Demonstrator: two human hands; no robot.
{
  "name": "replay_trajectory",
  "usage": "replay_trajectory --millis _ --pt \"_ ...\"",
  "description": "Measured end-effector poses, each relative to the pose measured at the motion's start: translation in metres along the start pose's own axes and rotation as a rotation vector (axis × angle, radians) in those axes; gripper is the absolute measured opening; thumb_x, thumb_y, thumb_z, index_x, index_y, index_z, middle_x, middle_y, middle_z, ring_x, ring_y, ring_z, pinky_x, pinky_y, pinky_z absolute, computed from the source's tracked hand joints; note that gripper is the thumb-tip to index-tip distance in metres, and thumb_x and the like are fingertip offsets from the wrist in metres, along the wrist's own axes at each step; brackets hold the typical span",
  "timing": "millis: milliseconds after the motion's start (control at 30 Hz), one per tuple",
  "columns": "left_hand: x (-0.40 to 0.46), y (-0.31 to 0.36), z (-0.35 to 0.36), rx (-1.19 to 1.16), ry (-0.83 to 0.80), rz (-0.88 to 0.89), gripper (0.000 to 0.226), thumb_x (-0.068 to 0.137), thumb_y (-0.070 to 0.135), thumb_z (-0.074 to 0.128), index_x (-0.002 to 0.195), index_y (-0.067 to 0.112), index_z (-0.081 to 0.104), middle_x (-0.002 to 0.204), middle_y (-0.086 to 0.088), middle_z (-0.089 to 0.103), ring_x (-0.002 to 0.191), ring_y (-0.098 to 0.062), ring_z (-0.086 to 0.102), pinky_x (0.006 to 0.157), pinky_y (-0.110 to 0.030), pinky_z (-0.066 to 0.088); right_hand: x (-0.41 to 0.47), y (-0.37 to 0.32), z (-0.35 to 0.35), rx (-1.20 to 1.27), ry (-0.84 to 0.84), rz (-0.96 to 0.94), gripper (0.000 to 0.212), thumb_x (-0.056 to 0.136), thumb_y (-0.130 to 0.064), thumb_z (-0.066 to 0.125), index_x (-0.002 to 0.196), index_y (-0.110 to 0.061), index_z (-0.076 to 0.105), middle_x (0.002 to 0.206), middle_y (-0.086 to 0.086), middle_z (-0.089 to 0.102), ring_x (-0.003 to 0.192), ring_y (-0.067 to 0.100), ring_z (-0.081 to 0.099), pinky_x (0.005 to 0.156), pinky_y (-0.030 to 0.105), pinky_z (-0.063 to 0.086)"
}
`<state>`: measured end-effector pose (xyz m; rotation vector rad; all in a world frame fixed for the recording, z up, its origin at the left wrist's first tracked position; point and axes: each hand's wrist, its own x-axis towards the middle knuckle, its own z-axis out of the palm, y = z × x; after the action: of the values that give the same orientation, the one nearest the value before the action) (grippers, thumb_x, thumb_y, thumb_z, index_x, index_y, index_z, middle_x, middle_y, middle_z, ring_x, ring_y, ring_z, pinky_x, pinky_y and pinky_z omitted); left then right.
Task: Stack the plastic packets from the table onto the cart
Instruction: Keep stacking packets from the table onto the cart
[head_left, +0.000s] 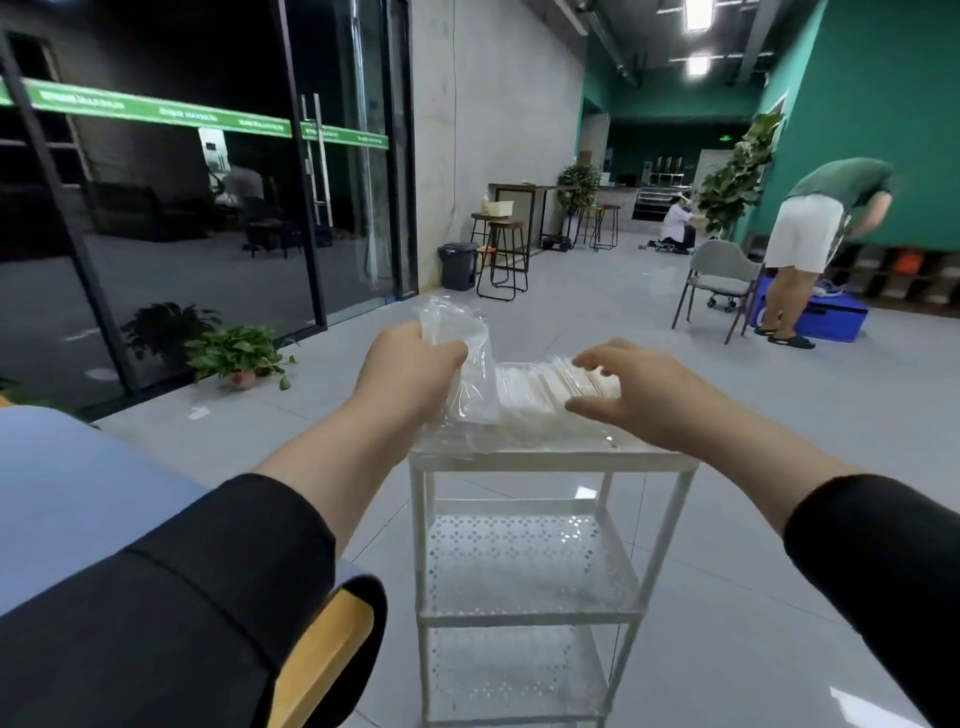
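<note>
A white three-shelf cart (550, 461) stands in front of me. Clear plastic packets (540, 397) with pale sticks inside lie stacked on its top shelf. My left hand (410, 371) grips an upright bundle of clear plastic packets (460, 338) over the shelf's left end. My right hand (634, 389) hovers at the stack's right end with its fingers spread and slightly bent, fingertips touching the top packet.
A blue table edge (78, 493) and a yellow chair back (322, 670) are at my lower left. A potted plant (239, 358) sits by the glass doors. A person (815, 244) bends over a blue box at right, beside a grey chair (722, 280).
</note>
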<state>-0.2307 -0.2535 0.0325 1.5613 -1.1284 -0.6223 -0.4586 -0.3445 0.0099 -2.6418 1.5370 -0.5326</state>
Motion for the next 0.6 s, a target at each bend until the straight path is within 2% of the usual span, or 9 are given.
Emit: replay_trajectory --millis 67,133,200,300,367,467,500,533,600 --pt "0.001 -0.001 -0.004 0.049 0.001 0.019 0.029 0.087 0.007 0.055 0.063 0.017 0.041 0.056 0.004 0.040 0.051 -0.017 0.034 0.048 -0.024 0.025 0.006 -0.012 0.007 -0.082 -0.077 -0.039 0.072 0.086 -0.060 0.068 0.146 -0.029 0.045 0.143 -0.008 0.048 0.126 0.017 0.050 0.101 0.029 0.039" --pt "0.006 -0.002 -0.007 0.077 0.011 0.036 0.027 0.086 0.007 0.054 0.065 0.016 0.041 0.052 0.008 0.038 0.047 -0.013 0.033 0.044 -0.022 0.024 0.016 -0.027 0.020 -0.175 -0.138 -0.069 0.083 0.083 -0.064 0.069 0.151 -0.025 0.039 0.144 -0.002 0.047 0.129 0.022 0.047 0.105 0.037 0.041" --pt "0.011 -0.002 -0.011 0.111 0.027 0.054 0.028 0.085 0.007 0.053 0.064 0.017 0.038 0.054 0.007 0.036 0.049 -0.014 0.030 0.044 -0.022 0.022 0.028 -0.041 0.033 -0.300 -0.173 -0.097 0.084 0.082 -0.070 0.066 0.146 -0.021 0.042 0.138 0.002 0.051 0.126 0.026 0.046 0.103 0.045 0.042" --pt "0.017 -0.004 -0.015 0.129 0.036 0.058 0.032 0.085 0.007 0.053 0.062 0.019 0.034 0.055 0.006 0.032 0.046 -0.013 0.026 0.040 -0.020 0.018 0.041 -0.056 0.043 -0.353 -0.211 -0.062 0.083 0.084 -0.071 0.061 0.146 -0.020 0.040 0.138 0.004 0.053 0.129 0.029 0.045 0.105 0.048 0.039" --pt "0.023 -0.002 -0.016 0.148 0.035 0.060 0.031 0.085 0.007 0.053 0.065 0.018 0.033 0.056 0.005 0.030 0.045 -0.012 0.024 0.038 -0.019 0.017 0.045 -0.057 0.038 -0.231 -0.147 -0.043 0.072 0.091 -0.061 0.059 0.148 -0.022 0.039 0.139 0.003 0.054 0.128 0.028 0.048 0.105 0.046 0.040" --pt "0.032 0.006 -0.011 0.164 0.034 0.077 0.031 0.086 0.009 0.055 0.066 0.016 0.032 0.059 0.002 0.030 0.051 -0.016 0.025 0.046 -0.024 0.019 0.039 -0.055 0.022 0.342 0.066 0.000 0.048 0.096 -0.042 0.061 0.141 -0.027 0.050 0.127 -0.006 0.060 0.114 0.017 0.059 0.096 0.036 0.048" --pt "0.036 0.009 -0.006 0.153 0.029 0.072 0.032 0.086 0.009 0.056 0.065 0.017 0.033 0.059 0.002 0.030 0.052 -0.016 0.026 0.048 -0.025 0.019 0.036 -0.054 0.017 0.477 0.100 -0.005 0.052 0.094 -0.043 0.064 0.142 -0.029 0.050 0.127 -0.009 0.060 0.111 0.013 0.059 0.093 0.033 0.049" --pt "0.040 0.012 -0.001 0.131 0.022 0.058 0.032 0.087 0.009 0.057 0.065 0.017 0.035 0.059 0.002 0.031 0.053 -0.016 0.027 0.049 -0.025 0.020 0.033 -0.055 0.011 0.537 0.089 -0.035 0.065 0.090 -0.048 0.069 0.147 -0.031 0.045 0.132 -0.011 0.058 0.114 0.009 0.058 0.095 0.031 0.048" --pt "0.048 0.018 0.011 0.082 0.012 0.013 0.022 0.087 0.010 0.058 0.069 0.014 0.047 0.061 0.001 0.040 0.055 -0.017 0.037 0.050 -0.024 0.027 0.027 -0.060 0.006 0.511 -0.004 -0.105 0.098 0.079 -0.055 0.077 0.158 -0.032 0.025 0.152 -0.011 0.043 0.133 0.007 0.045 0.107 0.027 0.038"
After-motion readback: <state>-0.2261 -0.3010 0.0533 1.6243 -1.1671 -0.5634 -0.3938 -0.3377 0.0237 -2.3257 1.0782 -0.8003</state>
